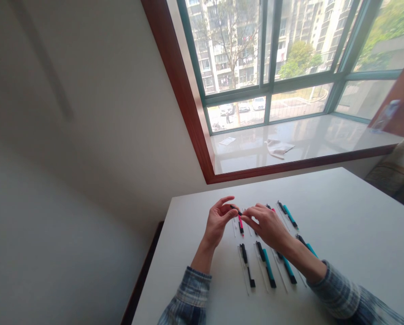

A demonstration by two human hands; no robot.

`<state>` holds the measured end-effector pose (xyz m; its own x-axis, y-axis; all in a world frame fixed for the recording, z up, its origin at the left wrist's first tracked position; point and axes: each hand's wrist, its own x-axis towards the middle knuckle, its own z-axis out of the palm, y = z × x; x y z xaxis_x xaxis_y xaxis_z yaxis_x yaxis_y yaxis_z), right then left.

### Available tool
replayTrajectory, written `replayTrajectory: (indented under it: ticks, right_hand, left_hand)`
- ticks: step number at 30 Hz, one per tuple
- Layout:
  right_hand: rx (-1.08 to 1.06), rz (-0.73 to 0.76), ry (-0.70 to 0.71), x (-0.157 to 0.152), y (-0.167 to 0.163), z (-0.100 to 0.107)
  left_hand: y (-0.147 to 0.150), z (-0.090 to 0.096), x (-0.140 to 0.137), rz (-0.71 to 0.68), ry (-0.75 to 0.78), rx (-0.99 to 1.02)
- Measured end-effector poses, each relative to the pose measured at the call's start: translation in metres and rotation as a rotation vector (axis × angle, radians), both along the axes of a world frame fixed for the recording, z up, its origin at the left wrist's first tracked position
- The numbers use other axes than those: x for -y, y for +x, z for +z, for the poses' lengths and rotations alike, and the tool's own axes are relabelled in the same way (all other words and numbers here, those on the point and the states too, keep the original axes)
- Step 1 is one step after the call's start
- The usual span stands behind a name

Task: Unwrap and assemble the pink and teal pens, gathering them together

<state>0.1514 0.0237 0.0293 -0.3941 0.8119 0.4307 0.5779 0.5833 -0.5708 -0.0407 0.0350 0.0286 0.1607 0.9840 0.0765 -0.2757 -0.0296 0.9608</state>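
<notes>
Black pen-like part [236, 210], one: held over far side of desk [188, 262], left of centre, spanning both hands. Left hand [218, 220]: pinching left end with thumb and fingers, one finger lifted clear. Right hand [265, 221]: fingertips pinched together on right end. Step, as judged: joining or parting of small pieces; which, impossible to tell. Calls next, probably, for steady left pinch, light twist or push from right. Also: pink-and-black barrel [241, 227], far row; teal-and-black barrel [268, 268] and thin white rod [243, 271], near row.
</notes>
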Motion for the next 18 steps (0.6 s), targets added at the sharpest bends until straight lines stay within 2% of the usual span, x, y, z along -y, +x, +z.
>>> replayTrajectory:
  ticks: [3, 7, 10, 18]
  right_hand:
    - [0.077, 0.043, 0.017, 0.001, -0.006, -0.004]
    - [0.195, 0.089, 0.021, 0.002, -0.010, -0.008]
    - [0.241, 0.135, -0.005, 0.002, -0.010, -0.013]
    - [0.284, 0.201, -0.046, 0.000, -0.014, -0.019]
  left_hand:
    - [0.005, -0.002, 0.000, 0.000, -0.017, 0.012]
    - [0.004, -0.008, -0.004, 0.177, -0.037, -0.015]
    - [-0.001, -0.011, -0.008, 0.259, -0.040, -0.046]
    - [-0.002, -0.012, -0.010, 0.283, -0.032, -0.103]
